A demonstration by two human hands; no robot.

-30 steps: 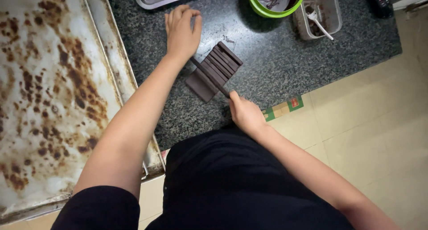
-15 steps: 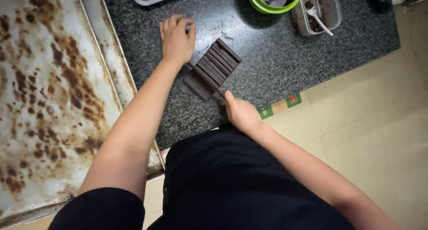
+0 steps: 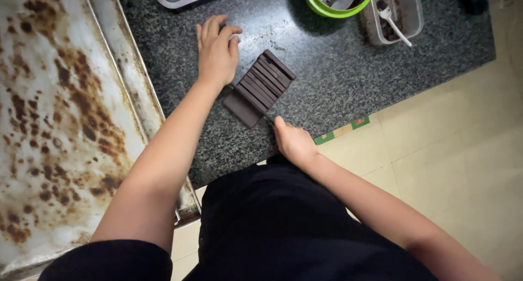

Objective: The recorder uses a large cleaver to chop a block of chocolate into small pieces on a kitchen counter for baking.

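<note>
A dark speckled granite counter ran across the upper part of the view, its front edge cutting diagonally down toward the lower left. Beyond that edge lay a floor of pale cream tiles with thin grout lines. A small patch of green and yellow trim showed where the counter edge met the floor. Along the left stood a broad metal surface, whitish and heavily blotched with brown rust, its raised rim touching the granite. The light was soft and even, without hard shadows.
</note>
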